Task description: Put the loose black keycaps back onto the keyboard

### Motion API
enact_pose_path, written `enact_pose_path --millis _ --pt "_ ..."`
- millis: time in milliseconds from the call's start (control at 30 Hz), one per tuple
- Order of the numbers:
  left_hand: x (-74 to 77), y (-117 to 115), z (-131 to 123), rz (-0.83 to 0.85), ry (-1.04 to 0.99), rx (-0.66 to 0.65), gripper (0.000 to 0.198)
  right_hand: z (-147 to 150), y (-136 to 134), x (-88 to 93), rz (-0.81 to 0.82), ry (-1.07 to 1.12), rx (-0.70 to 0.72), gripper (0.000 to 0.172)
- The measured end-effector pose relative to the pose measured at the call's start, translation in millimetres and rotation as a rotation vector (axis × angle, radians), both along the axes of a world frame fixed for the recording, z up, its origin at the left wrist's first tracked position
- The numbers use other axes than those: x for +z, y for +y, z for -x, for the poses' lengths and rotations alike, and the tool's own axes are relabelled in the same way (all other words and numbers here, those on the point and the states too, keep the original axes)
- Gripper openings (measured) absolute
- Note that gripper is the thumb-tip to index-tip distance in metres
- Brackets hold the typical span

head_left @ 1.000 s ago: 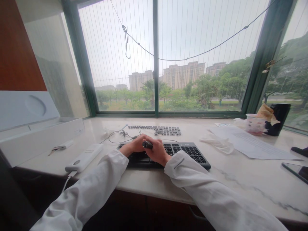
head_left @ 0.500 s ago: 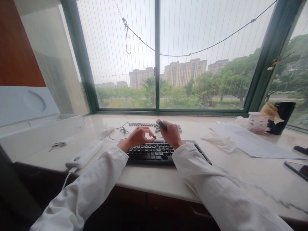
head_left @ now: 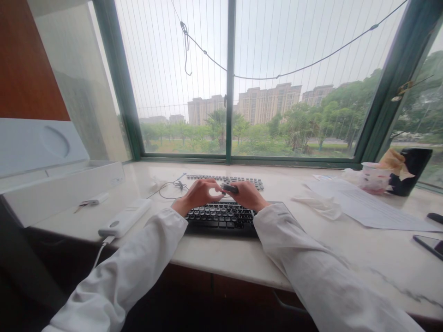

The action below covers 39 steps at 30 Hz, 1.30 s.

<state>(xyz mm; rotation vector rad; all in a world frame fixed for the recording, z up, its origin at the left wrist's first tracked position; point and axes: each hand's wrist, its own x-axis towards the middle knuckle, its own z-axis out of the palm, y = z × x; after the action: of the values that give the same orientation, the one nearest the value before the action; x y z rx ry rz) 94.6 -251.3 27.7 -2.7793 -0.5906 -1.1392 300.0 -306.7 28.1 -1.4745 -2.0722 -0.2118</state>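
My left hand pinches a small black keycap between thumb and fingertips. Wrapped around a short, dark brush is my right hand; the brush's head points left and meets the keycap. Both hands hover over a black keyboard, whose right part shows open spots without caps, while caps sit on much of its left. Behind the hands, loose keycaps lie in rows on the countertop, partly hidden by my fingers.
A thin cable coils left of the hands. Nearer left are a white power strip, a small white item with keys and an open white box. On the right lie crumpled tissue, paper, a cup and a phone.
My right hand has tipped the brush from raised to nearly level and brought its head left onto the keycap. The left hand keeps its pinch. The view has shifted slightly.
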Motion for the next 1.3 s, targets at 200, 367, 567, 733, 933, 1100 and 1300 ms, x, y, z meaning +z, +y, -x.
enact_pose_path --millis 200,367,567,733,933,1100,1300 --pt "1.0 -3 0 -0.007 0.063 -0.026 0.017 1 4 -3.8 0.049 0.039 0.023 0.044" --pt "0.2 -3 -1 0.011 0.066 -0.009 0.017 1 7 -5.1 0.065 0.064 0.029 0.048" --pt "-1.3 -3 -2 0.042 0.035 -0.005 0.018 1 8 -4.7 0.119 0.107 0.034 0.053" --pt "-0.5 -4 -1 0.102 0.038 0.017 0.017 -3 1 1.8 0.102 -0.010 -0.152 0.029" --pt "-4.2 8 5 0.161 0.029 0.145 0.020 -14 -2 5.1 0.213 -0.171 -0.378 0.026" --pt "-5.1 18 11 0.130 0.061 0.275 0.028 -15 1 2.3 0.260 -0.167 -0.431 0.026" --pt "-0.4 22 16 0.099 0.107 0.437 0.032 -15 0 3.5 0.299 -0.148 -0.423 0.026"
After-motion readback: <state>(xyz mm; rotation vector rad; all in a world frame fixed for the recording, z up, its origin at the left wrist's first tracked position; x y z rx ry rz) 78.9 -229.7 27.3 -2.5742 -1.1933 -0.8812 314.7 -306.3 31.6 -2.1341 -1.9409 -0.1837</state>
